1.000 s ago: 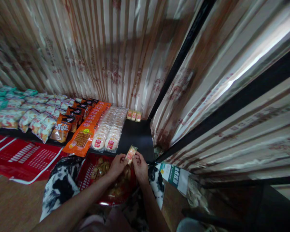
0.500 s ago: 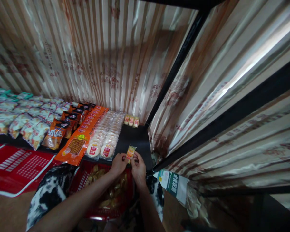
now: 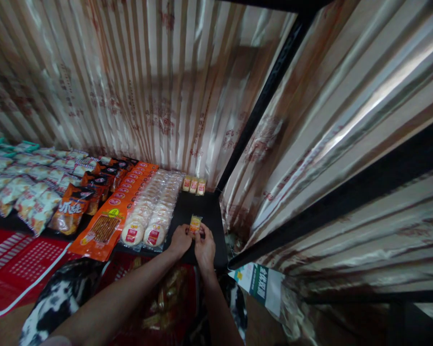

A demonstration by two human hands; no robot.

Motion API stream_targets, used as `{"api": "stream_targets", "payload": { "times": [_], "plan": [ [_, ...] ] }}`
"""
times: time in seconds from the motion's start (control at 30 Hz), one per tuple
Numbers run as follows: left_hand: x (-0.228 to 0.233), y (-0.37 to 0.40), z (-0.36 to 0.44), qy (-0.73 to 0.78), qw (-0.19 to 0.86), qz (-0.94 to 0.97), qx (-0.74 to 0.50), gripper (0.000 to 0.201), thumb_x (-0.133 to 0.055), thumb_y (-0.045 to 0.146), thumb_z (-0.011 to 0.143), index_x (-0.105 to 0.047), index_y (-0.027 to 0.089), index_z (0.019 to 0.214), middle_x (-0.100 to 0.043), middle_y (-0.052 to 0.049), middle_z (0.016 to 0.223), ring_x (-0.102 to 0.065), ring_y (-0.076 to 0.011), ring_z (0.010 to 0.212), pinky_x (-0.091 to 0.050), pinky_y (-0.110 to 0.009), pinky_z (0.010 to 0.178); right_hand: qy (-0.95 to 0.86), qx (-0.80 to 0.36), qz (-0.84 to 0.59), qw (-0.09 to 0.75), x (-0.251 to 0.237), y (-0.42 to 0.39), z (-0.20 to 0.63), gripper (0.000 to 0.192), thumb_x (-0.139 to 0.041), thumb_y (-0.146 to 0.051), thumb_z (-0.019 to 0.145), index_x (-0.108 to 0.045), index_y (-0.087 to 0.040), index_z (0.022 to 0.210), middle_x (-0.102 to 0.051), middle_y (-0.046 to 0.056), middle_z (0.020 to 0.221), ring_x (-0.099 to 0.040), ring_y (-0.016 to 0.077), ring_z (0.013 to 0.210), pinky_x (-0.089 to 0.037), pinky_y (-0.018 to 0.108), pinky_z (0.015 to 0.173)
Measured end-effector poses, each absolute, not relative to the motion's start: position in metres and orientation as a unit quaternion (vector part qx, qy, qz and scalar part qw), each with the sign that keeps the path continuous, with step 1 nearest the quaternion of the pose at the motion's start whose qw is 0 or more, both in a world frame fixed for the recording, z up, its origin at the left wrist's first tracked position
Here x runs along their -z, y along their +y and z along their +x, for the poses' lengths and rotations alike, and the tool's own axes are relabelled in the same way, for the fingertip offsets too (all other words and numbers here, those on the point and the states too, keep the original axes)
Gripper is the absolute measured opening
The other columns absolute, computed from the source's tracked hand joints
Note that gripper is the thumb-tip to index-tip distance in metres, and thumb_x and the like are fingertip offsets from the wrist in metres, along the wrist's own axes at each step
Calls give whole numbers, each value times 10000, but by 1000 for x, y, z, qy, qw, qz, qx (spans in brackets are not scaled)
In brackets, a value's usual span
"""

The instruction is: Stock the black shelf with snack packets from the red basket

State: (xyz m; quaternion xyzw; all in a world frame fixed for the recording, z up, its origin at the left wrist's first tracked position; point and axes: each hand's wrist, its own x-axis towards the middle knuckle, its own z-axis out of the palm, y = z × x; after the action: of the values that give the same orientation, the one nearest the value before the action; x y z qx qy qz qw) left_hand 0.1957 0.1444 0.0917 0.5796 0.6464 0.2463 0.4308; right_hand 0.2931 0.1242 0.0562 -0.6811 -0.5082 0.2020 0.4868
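Between my two hands is a small yellow wrapped snack packet (image 3: 195, 223), upright over the black shelf (image 3: 198, 205). My left hand (image 3: 181, 240) pinches its lower left side, and my right hand (image 3: 205, 245) closes on its lower right side. Behind it, three similar small packets (image 3: 194, 185) stand in a row at the back of the shelf. To the left of my hands run two rows of round white crackers (image 3: 154, 234) in clear wrappers. Below my forearms a red basket (image 3: 197, 288) holds several gold-wrapped packets (image 3: 166, 298).
Further left lie orange stick-snack bags (image 3: 104, 228), orange-and-black bags (image 3: 70, 209) and several pale chip bags (image 3: 38, 204). Another red basket (image 3: 25, 259) is at lower left. A black post (image 3: 256, 110) rises at the shelf's back right corner, before a striped plastic sheet (image 3: 159, 96).
Both hands have moved slightly forward over the shelf with the packet, which now stands straighter. The view has shifted a little.
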Motion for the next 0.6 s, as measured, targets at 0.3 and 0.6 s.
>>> {"api": "stream_targets", "payload": {
  "times": [0.3, 0.6],
  "plan": [
    [-93, 169, 207, 652, 430, 579, -232, 248, -443, 190, 881, -621, 109, 1033, -688, -121, 1002, -637, -175, 910, -436, -244, 777, -506, -200, -696, 469, -61, 151, 299, 389, -427, -324, 763, -630, -143, 1040, -646, 117, 952, -617, 216, 854, -472, 344, 817],
    [-105, 191, 220, 648, 446, 560, -260, 252, -456, 183, 875, -592, 91, 1065, -679, -126, 1045, -629, -178, 939, -430, -217, 770, -505, -140, -728, 442, -59, 187, 305, 346, -444, -265, 774, -638, -149, 1035, -662, 108, 935, -618, 223, 846, -457, 328, 783]
  ]
}}
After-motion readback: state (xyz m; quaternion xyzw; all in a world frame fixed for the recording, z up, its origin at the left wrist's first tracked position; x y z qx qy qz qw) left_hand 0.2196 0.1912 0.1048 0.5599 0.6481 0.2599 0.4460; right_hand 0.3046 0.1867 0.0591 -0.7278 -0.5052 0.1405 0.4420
